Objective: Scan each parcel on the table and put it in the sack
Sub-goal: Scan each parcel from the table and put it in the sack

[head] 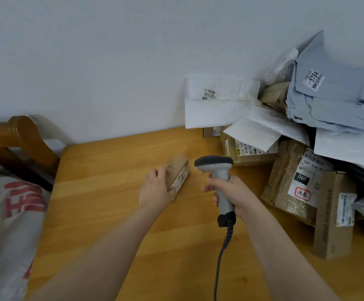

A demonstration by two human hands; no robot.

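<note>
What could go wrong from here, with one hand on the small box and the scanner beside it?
The left hand grips the small brown cardboard box with its thumb by the white label, so it may cover the barcode. The grey handheld scanner in the right hand could instead read a label in the loosely heaped pile of mailers and boxes, which might also slide.

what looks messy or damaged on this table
The parcel heap at the right of the table is a loose jumble: a white mailer leans against the wall and a creased blue-grey bag sits slanted on top. Nothing looks torn open or spilled.
</note>
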